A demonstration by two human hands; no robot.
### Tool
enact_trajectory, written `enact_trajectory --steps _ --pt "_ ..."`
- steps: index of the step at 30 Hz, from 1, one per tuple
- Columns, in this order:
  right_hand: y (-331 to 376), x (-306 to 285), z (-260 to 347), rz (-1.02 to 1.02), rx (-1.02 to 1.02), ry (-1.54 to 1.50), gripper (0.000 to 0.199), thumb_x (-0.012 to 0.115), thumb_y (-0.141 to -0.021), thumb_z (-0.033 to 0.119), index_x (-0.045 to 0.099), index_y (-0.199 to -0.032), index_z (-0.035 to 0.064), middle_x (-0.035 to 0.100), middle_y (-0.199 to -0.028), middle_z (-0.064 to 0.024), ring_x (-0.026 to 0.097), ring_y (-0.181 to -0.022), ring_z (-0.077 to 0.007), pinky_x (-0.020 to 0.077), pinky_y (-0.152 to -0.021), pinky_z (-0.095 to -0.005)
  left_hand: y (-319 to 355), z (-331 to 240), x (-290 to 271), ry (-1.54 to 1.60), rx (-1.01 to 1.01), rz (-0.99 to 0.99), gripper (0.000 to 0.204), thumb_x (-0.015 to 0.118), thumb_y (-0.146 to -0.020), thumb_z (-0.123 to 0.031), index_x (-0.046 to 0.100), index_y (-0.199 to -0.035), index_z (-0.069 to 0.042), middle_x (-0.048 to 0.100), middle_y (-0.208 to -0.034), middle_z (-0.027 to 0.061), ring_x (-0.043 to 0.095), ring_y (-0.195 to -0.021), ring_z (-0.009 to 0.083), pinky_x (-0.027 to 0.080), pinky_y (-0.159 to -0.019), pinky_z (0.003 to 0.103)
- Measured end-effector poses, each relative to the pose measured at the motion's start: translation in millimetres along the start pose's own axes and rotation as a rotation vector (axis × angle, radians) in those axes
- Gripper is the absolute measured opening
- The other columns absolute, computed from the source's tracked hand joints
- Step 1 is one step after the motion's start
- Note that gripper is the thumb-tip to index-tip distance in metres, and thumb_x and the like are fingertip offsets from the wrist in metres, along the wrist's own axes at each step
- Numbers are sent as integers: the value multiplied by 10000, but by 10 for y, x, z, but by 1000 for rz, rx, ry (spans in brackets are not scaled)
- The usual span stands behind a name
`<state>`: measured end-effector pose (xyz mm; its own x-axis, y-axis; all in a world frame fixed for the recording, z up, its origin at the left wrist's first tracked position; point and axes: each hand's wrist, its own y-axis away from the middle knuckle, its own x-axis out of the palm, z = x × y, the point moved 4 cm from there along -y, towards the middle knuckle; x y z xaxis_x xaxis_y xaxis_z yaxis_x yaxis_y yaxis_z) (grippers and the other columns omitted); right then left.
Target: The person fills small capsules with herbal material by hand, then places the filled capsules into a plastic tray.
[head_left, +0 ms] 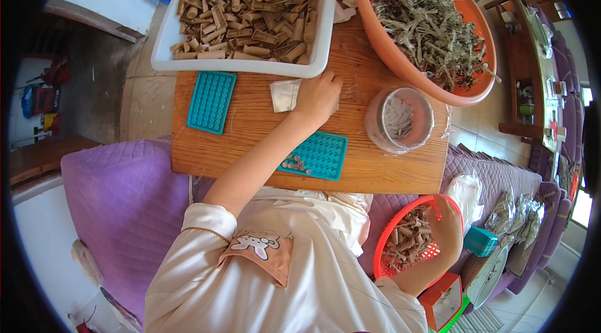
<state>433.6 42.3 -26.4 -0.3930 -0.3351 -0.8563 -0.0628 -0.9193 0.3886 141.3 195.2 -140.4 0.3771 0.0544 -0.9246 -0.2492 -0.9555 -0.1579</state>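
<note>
Nearest the camera, a white-sleeved shoulder with a cartoon patch (260, 246) fills the lower middle, above a purple quilted cushion (119, 201) at the left. Beyond them lies the wooden board counter (250, 126), the landmark for everything else. On the counter's left part lies a teal perforated plastic tray (211, 102). At its far edge sits a white rectangular plastic tub (250, 65) heaped with tan bark-like sticks (250, 4). At the counter's middle, the left hand (319, 98) rests palm down with fingers loosely curled, its fingertips on a small folded white paper packet (285, 95); whether it pinches the paper I cannot tell. On the counter's near edge lies a second teal perforated tray (322, 154) holding a few small grey pieces (295, 162). On the counter's right part stands a clear round plastic jar (400, 119) of pale slivers, and an orange plastic basin (391, 51) of grey-green dried twigs overhangs the right corner. Below the counter's right end, the right hand (447, 233) grips the rim of a red mesh plastic basket (400, 236) of brown sticks.
</note>
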Motion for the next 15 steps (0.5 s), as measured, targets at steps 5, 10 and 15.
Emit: enact_trajectory --steps 5,10,15 --pt "-803 -447 1060 -274 -488 -89 224 556 -732 20 565 -955 -4 605 -861 -141 595 -810 -239 450 -720 -305 47 21 -110 99 31 -148 149 513 -741 -74 499 -881 -23 540 -805 115 542 -759 286 450 -661 359" --pt "-2079 -615 1708 -378 -615 -292 236 566 -752 103 575 -979 38 605 -752 -127 582 -668 -229 453 -638 -302 302 -153 -309 662 -191 -9 93 426 -824 -63 390 -891 -9 515 -705 140 570 -629 283 449 -584 340" --pt "-2825 -288 2096 -151 -785 -65 252 577 -747 161 585 -976 56 608 -753 -135 579 -663 -252 450 -642 -323 737 -279 -236 1298 -441 301 28 391 -823 -35 379 -847 -43 461 -676 46 519 -632 123 419 -544 278"
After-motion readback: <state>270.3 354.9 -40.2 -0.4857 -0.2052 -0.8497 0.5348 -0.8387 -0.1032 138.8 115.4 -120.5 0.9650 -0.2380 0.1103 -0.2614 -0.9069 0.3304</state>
